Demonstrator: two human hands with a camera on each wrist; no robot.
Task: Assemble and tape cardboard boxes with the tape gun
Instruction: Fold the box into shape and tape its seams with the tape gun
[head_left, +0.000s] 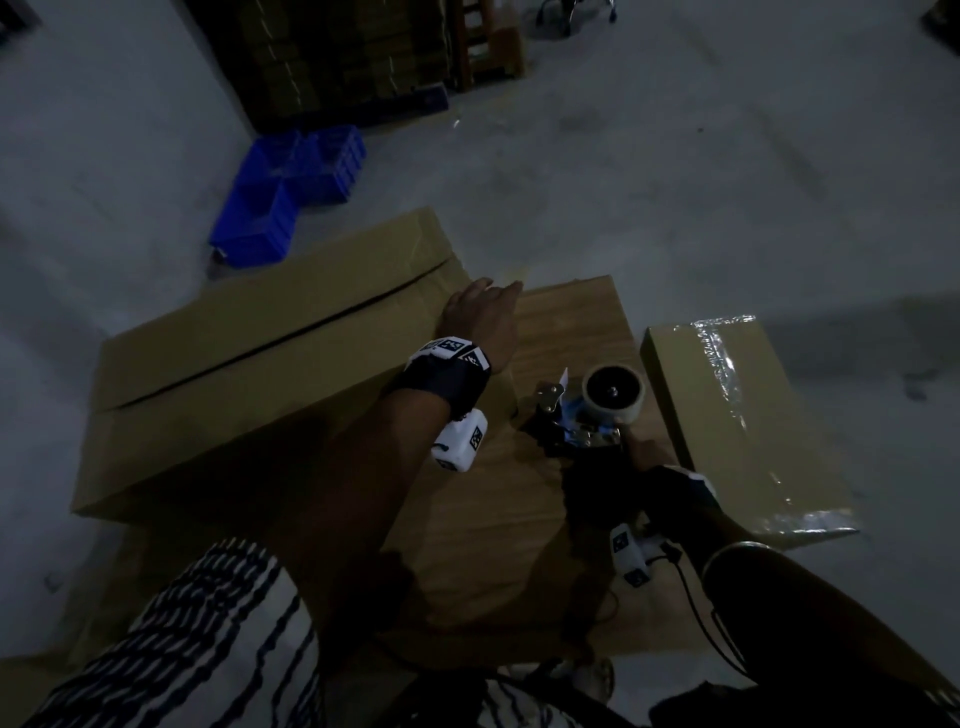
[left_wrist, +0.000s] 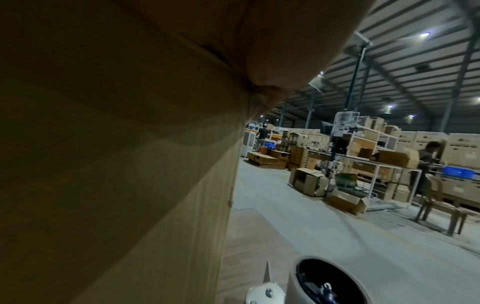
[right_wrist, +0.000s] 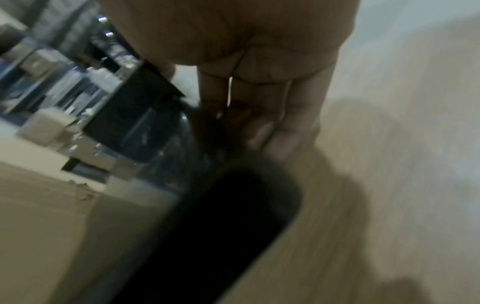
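Fingers (head_left: 506, 288) of the left hand (head_left: 480, 317) reach flat and relaxed over the end of the long untaped box (head_left: 249, 364), likely to steady its flaps. The right hand (head_left: 652, 462) curls round the handle of the tape gun (head_left: 587, 415), which sits on the wood-grain table (head_left: 493, 519) between that box and an already taped box (head_left: 737, 421); probably ready to lift. Head view is dim but gives the layout, plus blue bins (head_left: 291, 187) on the floor. Left wrist view alone shows the warehouse beyond, with another worker (left_wrist: 428, 156) at a bench. Right wrist view is blurred, yet it confirms fingers (right_wrist: 285, 127) wrapped on the dark handle.
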